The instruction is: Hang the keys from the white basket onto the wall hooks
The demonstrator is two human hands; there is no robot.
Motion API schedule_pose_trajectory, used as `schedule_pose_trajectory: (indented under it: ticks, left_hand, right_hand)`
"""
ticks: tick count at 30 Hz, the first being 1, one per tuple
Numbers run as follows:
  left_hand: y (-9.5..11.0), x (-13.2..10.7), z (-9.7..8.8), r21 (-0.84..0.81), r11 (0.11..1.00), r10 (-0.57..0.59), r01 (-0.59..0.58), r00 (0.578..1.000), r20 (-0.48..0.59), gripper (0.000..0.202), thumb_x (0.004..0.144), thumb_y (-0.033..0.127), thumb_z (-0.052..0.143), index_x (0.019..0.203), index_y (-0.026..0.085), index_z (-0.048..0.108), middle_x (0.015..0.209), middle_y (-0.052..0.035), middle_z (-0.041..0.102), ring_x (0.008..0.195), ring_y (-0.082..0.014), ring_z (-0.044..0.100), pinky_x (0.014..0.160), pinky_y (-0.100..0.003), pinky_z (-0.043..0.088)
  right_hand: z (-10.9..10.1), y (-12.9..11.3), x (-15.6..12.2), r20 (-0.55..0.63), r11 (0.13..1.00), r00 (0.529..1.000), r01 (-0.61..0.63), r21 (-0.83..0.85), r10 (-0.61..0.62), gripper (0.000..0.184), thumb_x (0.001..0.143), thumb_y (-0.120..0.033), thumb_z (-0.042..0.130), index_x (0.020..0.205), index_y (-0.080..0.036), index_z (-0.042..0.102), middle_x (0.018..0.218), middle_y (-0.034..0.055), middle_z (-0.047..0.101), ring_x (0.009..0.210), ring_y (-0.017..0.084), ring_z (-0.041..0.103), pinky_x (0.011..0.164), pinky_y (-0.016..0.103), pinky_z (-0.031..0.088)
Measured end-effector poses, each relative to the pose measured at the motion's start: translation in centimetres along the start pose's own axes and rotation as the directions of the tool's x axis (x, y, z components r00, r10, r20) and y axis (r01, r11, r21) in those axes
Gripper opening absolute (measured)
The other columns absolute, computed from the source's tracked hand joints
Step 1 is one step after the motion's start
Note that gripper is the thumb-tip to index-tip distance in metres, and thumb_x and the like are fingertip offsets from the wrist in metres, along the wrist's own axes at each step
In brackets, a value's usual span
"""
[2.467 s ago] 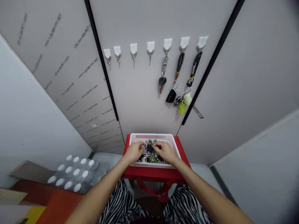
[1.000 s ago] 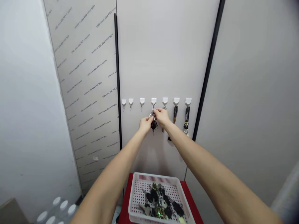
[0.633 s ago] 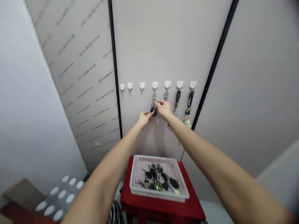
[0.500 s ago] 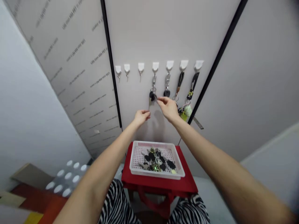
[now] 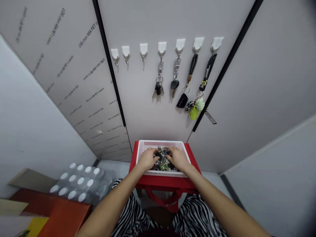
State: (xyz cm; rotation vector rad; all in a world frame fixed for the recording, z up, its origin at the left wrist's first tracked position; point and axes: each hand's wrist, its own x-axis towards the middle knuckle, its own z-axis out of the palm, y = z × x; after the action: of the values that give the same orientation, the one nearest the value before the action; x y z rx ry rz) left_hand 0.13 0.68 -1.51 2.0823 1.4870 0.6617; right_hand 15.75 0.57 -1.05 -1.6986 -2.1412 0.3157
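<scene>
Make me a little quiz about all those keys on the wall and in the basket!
1. How many of the seven white hooks have key bunches hanging on them?
2. True or false: the left hand and the right hand are both on the pile of keys in the white basket.
3. What does the basket stand on? A: a red stool. B: a blue chair. C: a green box.

Key: 1. Four. 2. True. 3. A.
</scene>
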Motion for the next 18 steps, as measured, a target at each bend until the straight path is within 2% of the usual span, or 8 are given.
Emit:
schedule_pose_trajectory:
  ticks: [3, 5, 8, 11, 14, 18]
  left_hand:
    - [-0.3, 0.1, 0.0, -0.035, 0.996, -0.08, 0.082, 0.995, 0.063, 0.028, 0.059, 0.023, 0.047, 0.087, 0.019, 0.053, 0.068, -0.0022, 0.056, 0.062, -0.0127, 0.048, 0.056, -0.02, 0.032]
    - [-0.6, 0.1, 0.1, -0.06, 0.993, -0.099, 0.104, 0.992, 0.076, 0.028, 0.06, 0.02, 0.046, 0.086, 0.018, 0.053, 0.061, -0.0003, 0.054, 0.055, -0.0106, 0.046, 0.052, -0.019, 0.03]
    - [-0.7, 0.3, 0.2, -0.082, 0.99, -0.109, 0.113, 0.992, 0.058, 0.024, 0.061, 0.018, 0.043, 0.082, 0.018, 0.054, 0.056, 0.0013, 0.052, 0.05, -0.009, 0.043, 0.049, -0.018, 0.028]
    - [-0.6, 0.3, 0.1, -0.096, 0.985, -0.144, 0.146, 0.989, 0.028, 0.021, 0.063, 0.019, 0.04, 0.079, 0.017, 0.053, 0.056, 0.0014, 0.051, 0.049, -0.0085, 0.042, 0.047, -0.018, 0.027]
    - [-0.1, 0.0, -0.3, -0.063, 0.99, -0.126, 0.128, 0.991, 0.039, 0.02, 0.06, 0.021, 0.043, 0.078, 0.018, 0.053, 0.062, 0.0005, 0.053, 0.054, -0.0094, 0.045, 0.049, -0.018, 0.028]
    - [0.2, -0.8, -0.7, 0.045, 0.996, -0.088, 0.082, 0.987, 0.135, 0.027, 0.05, 0.017, 0.051, 0.077, 0.019, 0.053, 0.066, 0.0005, 0.054, 0.058, -0.0109, 0.045, 0.05, -0.018, 0.028]
  right_hand:
    - [0.2, 0.3, 0.2, 0.022, 0.997, 0.999, -0.039, 0.07, 0.038, 0.027, 0.061, -0.019, 0.042, 0.086, -0.02, 0.053, 0.074, 0.0046, 0.058, 0.068, 0.017, 0.051, 0.06, 0.026, 0.035]
    - [0.2, 0.4, 0.1, -0.019, 0.986, 0.999, -0.04, 0.164, 0.043, 0.025, 0.062, -0.016, 0.039, 0.082, -0.02, 0.055, 0.07, 0.003, 0.059, 0.065, 0.015, 0.051, 0.06, 0.025, 0.035]
    - [-0.1, 0.4, 0.0, -0.12, 0.941, 0.989, -0.045, 0.335, 0.09, 0.024, 0.063, -0.017, 0.037, 0.078, -0.017, 0.056, 0.071, 0.0027, 0.058, 0.061, 0.013, 0.05, 0.059, 0.025, 0.036]
    - [-0.6, 0.2, -0.1, -0.164, 0.889, 0.973, -0.072, 0.452, 0.162, 0.023, 0.063, -0.019, 0.037, 0.077, -0.016, 0.056, 0.066, 0.0023, 0.058, 0.058, 0.013, 0.05, 0.057, 0.024, 0.037]
    - [-0.8, 0.0, -0.3, -0.202, 0.903, 0.972, -0.02, 0.428, 0.117, 0.02, 0.062, -0.018, 0.038, 0.071, -0.016, 0.056, 0.073, 0.0032, 0.057, 0.067, 0.013, 0.05, 0.063, 0.025, 0.037]
    - [-0.6, -0.1, -0.4, -0.184, 0.933, 0.982, 0.029, 0.358, 0.04, 0.018, 0.062, -0.018, 0.04, 0.069, -0.017, 0.056, 0.073, 0.0031, 0.057, 0.069, 0.013, 0.049, 0.066, 0.025, 0.037]
